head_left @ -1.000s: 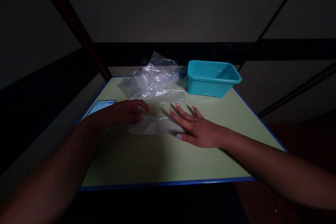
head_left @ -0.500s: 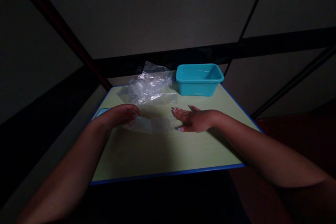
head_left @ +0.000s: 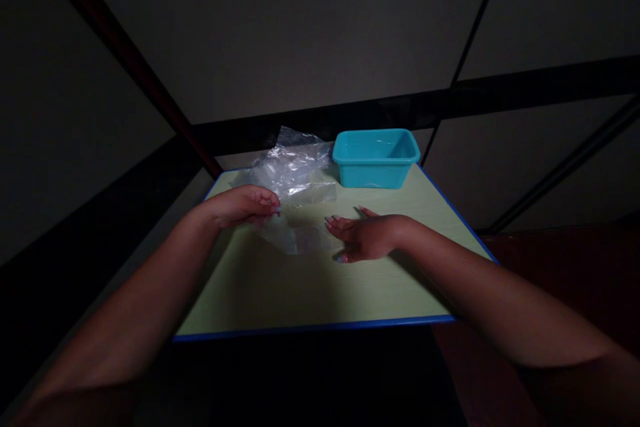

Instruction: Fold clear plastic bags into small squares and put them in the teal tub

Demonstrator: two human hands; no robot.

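Table [head_left: 285,293] pale green, blue-edged, beneath plastic [head_left: 303,240]; wall [head_left: 320,33] perhaps grey.

no readable text or labels

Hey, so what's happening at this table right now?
A person's left hand pinches the edge of a thin clear plastic sheet, lifting that end a little. Their right hand rests palm down at the sheet's other end. Behind it, a crumpled heap of clear plastic lies at the back of the pale table, left of a turquoise bin.
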